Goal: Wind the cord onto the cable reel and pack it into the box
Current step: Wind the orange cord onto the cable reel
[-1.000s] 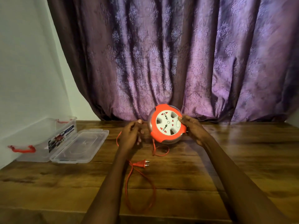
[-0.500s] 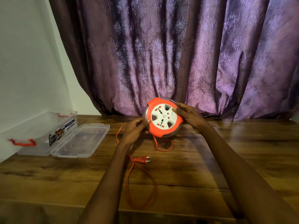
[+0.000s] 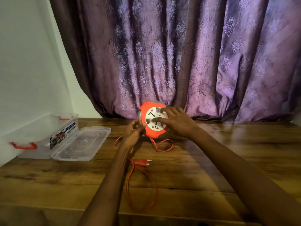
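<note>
A person steadies an orange cable reel point(image 3: 152, 122) on edge at the back of a wooden bench point(image 3: 211, 160), the left hand point(image 3: 133, 133) gripping its rim and the right hand point(image 3: 176, 122) spread across its white socket face. The loose cord point(image 3: 141, 190) and plug point(image 3: 143, 162) trail toward the bench's near edge; the open clear box point(image 3: 44, 136) sits far left, its lid point(image 3: 82, 143) alongside.

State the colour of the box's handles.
Red; the near handle on the clear box shows in the head view.
</note>
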A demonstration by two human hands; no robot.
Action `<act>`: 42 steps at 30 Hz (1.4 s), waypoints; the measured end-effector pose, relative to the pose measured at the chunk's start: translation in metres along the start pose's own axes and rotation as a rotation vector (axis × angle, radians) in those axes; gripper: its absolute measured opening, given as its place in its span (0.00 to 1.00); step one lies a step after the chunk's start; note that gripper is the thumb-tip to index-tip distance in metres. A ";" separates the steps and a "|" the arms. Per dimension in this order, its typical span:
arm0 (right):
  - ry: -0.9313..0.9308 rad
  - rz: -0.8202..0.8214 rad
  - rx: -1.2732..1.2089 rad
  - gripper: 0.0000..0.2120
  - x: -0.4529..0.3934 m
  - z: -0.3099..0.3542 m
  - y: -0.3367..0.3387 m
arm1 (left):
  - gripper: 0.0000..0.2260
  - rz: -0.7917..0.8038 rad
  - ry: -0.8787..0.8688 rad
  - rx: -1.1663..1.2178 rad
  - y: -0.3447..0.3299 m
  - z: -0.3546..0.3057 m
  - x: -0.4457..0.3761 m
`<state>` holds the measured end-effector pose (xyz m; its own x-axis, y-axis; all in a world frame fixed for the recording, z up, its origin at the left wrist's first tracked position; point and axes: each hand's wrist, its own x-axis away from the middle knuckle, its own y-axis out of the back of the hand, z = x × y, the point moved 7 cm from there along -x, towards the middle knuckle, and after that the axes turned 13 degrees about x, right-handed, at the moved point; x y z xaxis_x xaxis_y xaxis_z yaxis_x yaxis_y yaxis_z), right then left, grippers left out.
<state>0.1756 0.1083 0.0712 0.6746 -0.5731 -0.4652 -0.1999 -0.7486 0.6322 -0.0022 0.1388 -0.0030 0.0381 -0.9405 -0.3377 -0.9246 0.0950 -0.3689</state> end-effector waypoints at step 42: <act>0.222 0.040 0.201 0.25 -0.011 0.009 0.007 | 0.02 -0.094 0.004 0.010 0.010 0.007 0.000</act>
<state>0.1604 0.1063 0.0751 0.7977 -0.5331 -0.2818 -0.3514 -0.7907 0.5013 -0.0086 0.1416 -0.0126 0.1229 -0.9466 -0.2982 -0.9132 0.0098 -0.4074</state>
